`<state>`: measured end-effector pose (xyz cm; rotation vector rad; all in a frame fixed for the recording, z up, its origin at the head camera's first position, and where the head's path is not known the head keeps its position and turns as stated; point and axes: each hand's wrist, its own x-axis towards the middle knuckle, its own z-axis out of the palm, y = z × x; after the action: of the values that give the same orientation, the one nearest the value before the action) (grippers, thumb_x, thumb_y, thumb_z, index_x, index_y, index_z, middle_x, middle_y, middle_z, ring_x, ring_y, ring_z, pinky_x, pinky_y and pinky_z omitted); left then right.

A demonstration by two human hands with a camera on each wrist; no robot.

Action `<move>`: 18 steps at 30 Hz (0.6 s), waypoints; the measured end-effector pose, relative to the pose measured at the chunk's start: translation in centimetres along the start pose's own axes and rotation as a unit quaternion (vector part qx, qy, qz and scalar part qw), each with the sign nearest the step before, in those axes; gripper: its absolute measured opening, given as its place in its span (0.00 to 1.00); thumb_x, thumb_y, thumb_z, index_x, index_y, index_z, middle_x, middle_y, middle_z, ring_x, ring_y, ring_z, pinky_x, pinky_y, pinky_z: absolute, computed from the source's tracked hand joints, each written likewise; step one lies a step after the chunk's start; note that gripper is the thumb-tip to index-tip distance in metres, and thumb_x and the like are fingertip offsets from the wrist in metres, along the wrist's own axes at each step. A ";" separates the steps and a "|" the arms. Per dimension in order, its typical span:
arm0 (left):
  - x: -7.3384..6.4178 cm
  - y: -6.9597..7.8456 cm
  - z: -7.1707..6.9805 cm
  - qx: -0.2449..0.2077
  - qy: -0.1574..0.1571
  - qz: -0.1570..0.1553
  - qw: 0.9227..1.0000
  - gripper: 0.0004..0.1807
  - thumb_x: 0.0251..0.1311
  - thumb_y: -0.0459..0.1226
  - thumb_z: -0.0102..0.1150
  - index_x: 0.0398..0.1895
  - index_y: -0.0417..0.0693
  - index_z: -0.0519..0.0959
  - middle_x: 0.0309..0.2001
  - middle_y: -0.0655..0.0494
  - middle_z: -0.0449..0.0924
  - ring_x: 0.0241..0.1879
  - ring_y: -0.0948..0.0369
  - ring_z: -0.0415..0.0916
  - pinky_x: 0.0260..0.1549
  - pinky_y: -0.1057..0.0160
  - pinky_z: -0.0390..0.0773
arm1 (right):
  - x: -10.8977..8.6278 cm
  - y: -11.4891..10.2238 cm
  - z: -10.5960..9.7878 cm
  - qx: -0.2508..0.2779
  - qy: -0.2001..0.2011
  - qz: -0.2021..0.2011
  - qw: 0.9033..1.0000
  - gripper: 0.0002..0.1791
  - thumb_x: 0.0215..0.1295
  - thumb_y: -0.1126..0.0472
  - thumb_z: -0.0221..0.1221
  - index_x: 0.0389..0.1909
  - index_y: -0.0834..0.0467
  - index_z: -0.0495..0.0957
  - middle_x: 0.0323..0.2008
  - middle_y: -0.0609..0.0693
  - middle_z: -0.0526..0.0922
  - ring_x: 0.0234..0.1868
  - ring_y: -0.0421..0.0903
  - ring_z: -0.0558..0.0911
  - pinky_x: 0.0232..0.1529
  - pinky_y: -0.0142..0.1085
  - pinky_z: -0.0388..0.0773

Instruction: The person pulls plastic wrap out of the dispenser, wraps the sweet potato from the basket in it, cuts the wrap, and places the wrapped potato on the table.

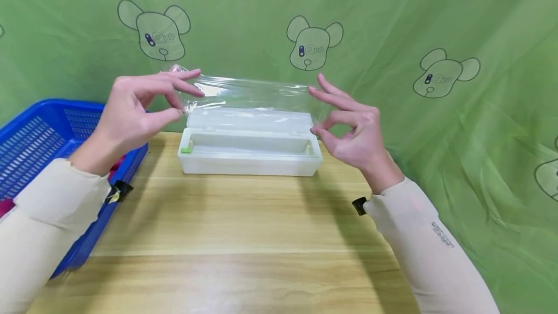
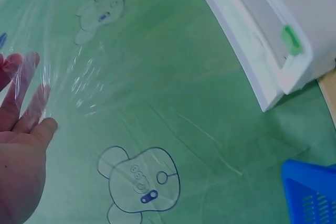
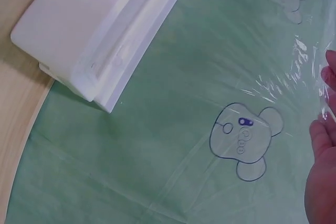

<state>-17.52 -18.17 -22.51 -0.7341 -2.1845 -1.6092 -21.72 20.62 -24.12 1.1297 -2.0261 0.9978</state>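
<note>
A sheet of clear plastic wrap (image 1: 253,92) is stretched between both hands, above and behind a white box. The left hand (image 1: 141,101) pinches its left end between thumb and finger, where the film bunches up. At the other end, the right hand (image 1: 348,122) pinches the film with thumb and index finger, its other fingers spread. Below stands the white wrap dispenser box (image 1: 248,166), its lid (image 1: 248,121) raised at the back. A small green piece (image 1: 186,150) sits at the box's left end. The left wrist view shows film over the fingers (image 2: 37,100).
A blue plastic basket (image 1: 85,251) stands at the left, beneath the left forearm, with something red inside. The box rests near the back edge of the wooden table (image 1: 226,227). Green cloth (image 1: 244,8) printed with bear heads hangs behind.
</note>
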 end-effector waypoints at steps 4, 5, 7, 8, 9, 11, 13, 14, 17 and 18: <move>-1.7 0.9 -0.1 0.027 0.001 -0.007 1.000 0.09 0.60 0.20 0.64 0.27 0.38 0.86 0.49 0.65 0.93 0.67 0.65 0.81 0.80 0.64 0.66 | -1.2 -1.4 -0.7 0.020 -0.017 0.018 1.000 0.10 0.49 0.72 0.75 0.18 0.59 0.85 0.59 0.62 0.88 0.72 0.53 0.82 0.79 0.49 0.73; -2.2 1.0 -0.1 0.037 -0.002 -0.005 0.999 0.09 0.60 0.20 0.65 0.28 0.40 0.87 0.49 0.66 0.93 0.66 0.65 0.82 0.78 0.66 0.68 | -1.7 -1.8 -1.0 0.025 -0.025 0.026 0.999 0.10 0.49 0.72 0.75 0.18 0.58 0.86 0.60 0.62 0.88 0.72 0.52 0.82 0.78 0.48 0.73; -3.2 1.2 0.0 0.059 -0.012 0.009 0.998 0.11 0.60 0.21 0.67 0.29 0.45 0.88 0.50 0.66 0.93 0.64 0.64 0.82 0.69 0.67 0.73 | -2.8 -2.6 -1.5 0.029 -0.048 0.044 0.997 0.10 0.49 0.71 0.77 0.20 0.56 0.87 0.62 0.60 0.87 0.72 0.49 0.82 0.79 0.45 0.74; -3.8 1.2 0.0 0.071 -0.019 0.018 0.997 0.13 0.58 0.21 0.68 0.29 0.48 0.89 0.51 0.67 0.92 0.64 0.64 0.81 0.69 0.63 0.74 | -3.4 -2.9 -1.7 0.028 -0.058 0.053 0.997 0.10 0.49 0.71 0.77 0.21 0.55 0.88 0.63 0.59 0.87 0.72 0.48 0.82 0.79 0.44 0.73; -4.3 1.1 0.1 0.081 -0.028 0.031 0.996 0.14 0.56 0.21 0.70 0.28 0.52 0.89 0.51 0.68 0.92 0.64 0.64 0.80 0.67 0.60 0.73 | -4.0 -3.1 -1.9 0.026 -0.067 0.057 0.996 0.10 0.48 0.71 0.78 0.22 0.54 0.88 0.64 0.59 0.87 0.72 0.48 0.81 0.79 0.42 0.72; -5.4 0.8 0.2 0.101 -0.045 0.055 0.992 0.18 0.52 0.22 0.72 0.29 0.59 0.90 0.52 0.71 0.92 0.64 0.65 0.78 0.66 0.53 0.72 | -5.3 -3.5 -2.1 0.021 -0.082 0.066 0.994 0.11 0.47 0.71 0.78 0.23 0.52 0.90 0.65 0.57 0.86 0.72 0.46 0.81 0.77 0.39 0.73; -6.3 0.3 0.4 0.112 -0.063 0.077 0.989 0.21 0.49 0.22 0.74 0.29 0.64 0.90 0.52 0.71 0.91 0.66 0.66 0.76 0.67 0.47 0.69 | -6.6 -3.7 -2.2 0.018 -0.094 0.075 0.993 0.13 0.46 0.71 0.79 0.25 0.49 0.91 0.64 0.54 0.87 0.68 0.45 0.81 0.71 0.35 0.75; -6.8 0.1 0.4 0.114 -0.072 0.080 0.988 0.22 0.48 0.23 0.75 0.30 0.65 0.90 0.53 0.71 0.91 0.66 0.67 0.75 0.69 0.43 0.66 | -7.2 -3.7 -2.1 0.018 -0.100 0.078 0.992 0.14 0.45 0.72 0.79 0.25 0.48 0.91 0.63 0.54 0.88 0.65 0.44 0.82 0.68 0.34 0.75; -8.1 -0.8 0.7 0.118 -0.104 0.085 0.984 0.21 0.46 0.24 0.77 0.34 0.65 0.92 0.53 0.70 0.91 0.66 0.69 0.73 0.71 0.39 0.62 | -9.1 -3.8 -1.9 0.025 -0.126 0.091 0.988 0.17 0.43 0.72 0.80 0.27 0.46 0.91 0.57 0.51 0.91 0.56 0.42 0.83 0.57 0.31 0.77; -8.6 -1.2 0.8 0.120 -0.115 0.084 0.983 0.21 0.46 0.25 0.78 0.35 0.65 0.92 0.53 0.69 0.91 0.66 0.69 0.73 0.71 0.41 0.62 | -9.7 -3.8 -1.8 0.026 -0.137 0.093 0.986 0.17 0.43 0.72 0.81 0.28 0.46 0.91 0.55 0.51 0.92 0.54 0.42 0.84 0.55 0.31 0.78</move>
<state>-11.20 -19.48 -28.32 -1.0406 -2.3482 -1.2033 -13.74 24.93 -29.61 1.1757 -2.3732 1.0378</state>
